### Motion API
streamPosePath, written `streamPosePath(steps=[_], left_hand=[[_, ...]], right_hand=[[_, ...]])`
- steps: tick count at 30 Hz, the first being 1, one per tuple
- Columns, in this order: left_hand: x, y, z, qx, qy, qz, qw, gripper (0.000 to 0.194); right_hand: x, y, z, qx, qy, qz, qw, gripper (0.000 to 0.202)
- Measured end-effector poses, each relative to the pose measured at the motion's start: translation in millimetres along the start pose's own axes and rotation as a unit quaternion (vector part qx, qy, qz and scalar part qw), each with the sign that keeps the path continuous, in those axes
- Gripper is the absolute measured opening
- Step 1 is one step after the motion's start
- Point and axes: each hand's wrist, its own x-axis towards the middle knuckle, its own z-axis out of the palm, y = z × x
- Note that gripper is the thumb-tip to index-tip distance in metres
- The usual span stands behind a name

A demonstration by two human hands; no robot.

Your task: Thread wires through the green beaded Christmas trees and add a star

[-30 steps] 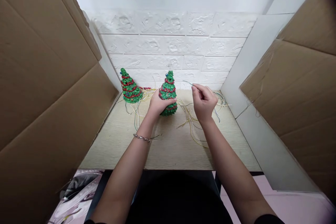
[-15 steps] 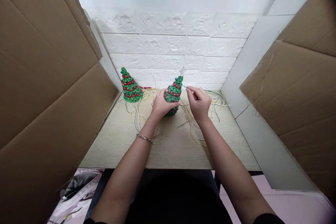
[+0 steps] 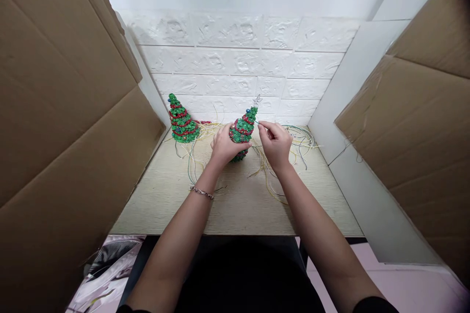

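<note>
A small green tree [image 3: 243,128] with red garland and a clear star [image 3: 257,100] on top leans slightly right at the middle of the table. My left hand [image 3: 224,145] is wrapped round its middle from the left, the thumb across the front. Just right of the tree's upper part, my right hand [image 3: 274,141] pinches a thin green wire [image 3: 257,122] between thumb and forefinger. The wire's far end reaches the tree; how it joins there is too small to tell.
A second green tree [image 3: 182,120] stands at the back left. Loose yellow, white and green wires [image 3: 303,137] lie behind and beside my hands on the table [image 3: 249,215]. Cardboard panels [image 3: 411,122] flank both sides, and a white brick-patterned wall [image 3: 242,61] rises behind.
My right hand has moved slightly left, closer to the tree, with the wire. The held tree's top has tilted a little to the right. My left hand keeps its hold.
</note>
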Motion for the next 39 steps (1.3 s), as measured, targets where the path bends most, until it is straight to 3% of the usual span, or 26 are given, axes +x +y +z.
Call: streamPosePath(steps=[7,20,25,32,39], left_hand=[[-2,1,0.7,0.066,0.020,0.011,0.998,0.078],[-8,7,1.2,0.121,0.087,0.055,0.987,0.075],[-4,8,-2.7,0.067,0.119,0.014,0.991,0.075],[3,2,-9.2,-0.041,0.133,-0.034,0.990,0.072],[1,6,-9.6,0.025,0.131,-0.065,0.989,0.075]], right_hand=[[-1,-1,1,0.029,-0.007,0.084,0.996,0.014],[-2,5,3,0.024,-0.039,0.066,0.997,0.020],[-3,6,5,0.018,-0.070,0.053,0.996,0.030],[-2,3,5,0.017,-0.072,-0.028,0.997,0.014],[-5,7,5,0.032,-0.137,0.070,0.988,0.024]])
